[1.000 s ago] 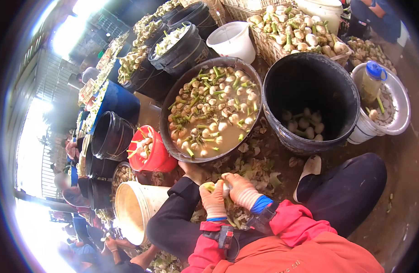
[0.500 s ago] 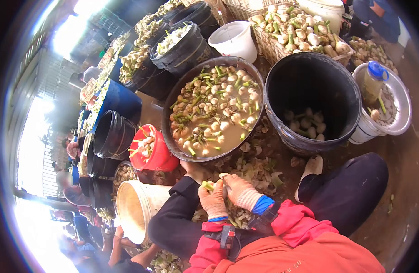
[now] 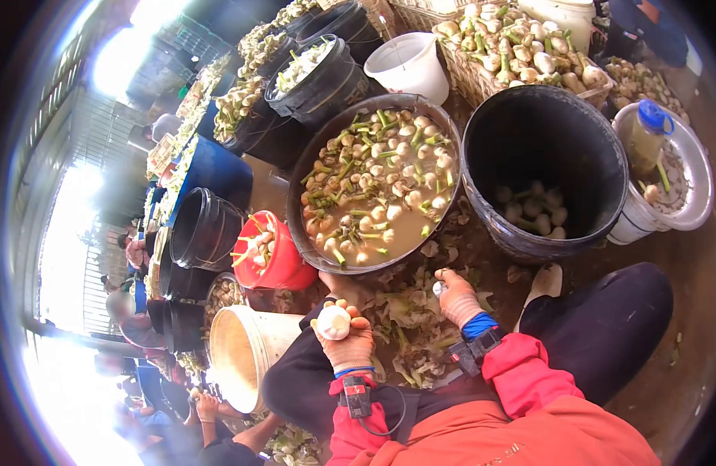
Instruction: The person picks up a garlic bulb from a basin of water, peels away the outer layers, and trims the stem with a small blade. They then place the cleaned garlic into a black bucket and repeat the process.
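A white, clean-skinned garlic bulb point(image 3: 333, 322) rests in my gloved left hand point(image 3: 348, 342), its fingers curled around it above my knee. My right hand point(image 3: 460, 301), also gloved, is apart from it over the peelings, fingers closed. A small pale thing point(image 3: 439, 288) shows at its fingertips; I cannot tell what it is. Just ahead stands a wide basin point(image 3: 292, 206) of muddy water full of garlic bulbs with green stems. To its right is a large black bucket point(image 3: 482, 225) with several pale garlic bulbs point(image 3: 533, 211) at the bottom.
Husks and leaves point(image 3: 408, 311) litter the ground between my legs. A red bucket point(image 3: 296, 268) and a tipped cream bucket point(image 3: 276, 342) stand left. A wicker basket point(image 3: 470, 74) heaped with garlic is behind, and a white bucket point(image 3: 703, 186) with a bottle point(image 3: 648, 140) at right. Other people work at far left.
My hands were together on a green-stemmed garlic bulb; now they are apart. The left has moved left with a stemless bulb, the right to the right and up. The view shifted slightly.
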`<action>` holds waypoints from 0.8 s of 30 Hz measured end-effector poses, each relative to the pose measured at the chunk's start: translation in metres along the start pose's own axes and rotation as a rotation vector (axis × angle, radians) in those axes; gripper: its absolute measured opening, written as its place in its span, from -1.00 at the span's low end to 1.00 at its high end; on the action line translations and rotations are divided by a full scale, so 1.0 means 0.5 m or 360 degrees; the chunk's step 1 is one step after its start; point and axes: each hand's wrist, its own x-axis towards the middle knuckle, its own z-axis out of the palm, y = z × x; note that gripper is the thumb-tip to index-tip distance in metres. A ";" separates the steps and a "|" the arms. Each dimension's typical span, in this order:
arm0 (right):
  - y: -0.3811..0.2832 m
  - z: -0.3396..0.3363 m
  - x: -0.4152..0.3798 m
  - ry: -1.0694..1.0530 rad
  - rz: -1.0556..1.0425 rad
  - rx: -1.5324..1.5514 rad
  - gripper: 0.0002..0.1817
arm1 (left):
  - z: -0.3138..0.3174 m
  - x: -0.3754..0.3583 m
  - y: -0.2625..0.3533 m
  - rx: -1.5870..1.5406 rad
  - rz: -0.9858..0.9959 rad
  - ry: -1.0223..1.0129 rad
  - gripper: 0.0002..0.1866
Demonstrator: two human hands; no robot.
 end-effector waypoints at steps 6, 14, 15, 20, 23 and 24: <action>-0.029 0.011 -0.056 -0.0613 -0.0201 -0.0377 -0.69 | 0.034 0.086 -0.076 0.0005 -0.0154 0.0346 -0.45; -0.048 0.006 -0.046 -0.0781 0.0136 0.0028 -0.49 | 0.261 0.216 -0.168 0.0581 -0.0387 -0.0643 -0.30; -0.010 0.021 -0.036 -0.0729 -0.0066 -0.0027 -0.48 | 0.212 0.279 -0.160 0.0761 -0.0281 -0.0356 -0.42; -0.059 -0.001 -0.030 -0.0694 0.0280 0.0116 -0.49 | 0.005 0.519 -0.164 0.1835 -0.0452 0.0652 -0.61; -0.018 0.016 -0.010 -0.0520 0.0056 0.0062 -0.67 | -0.081 0.631 -0.197 0.2162 -0.0781 0.0686 -0.43; -0.027 0.010 -0.007 -0.0509 0.0067 0.0068 -0.67 | -0.092 0.650 -0.207 0.2169 -0.0796 0.0679 -0.43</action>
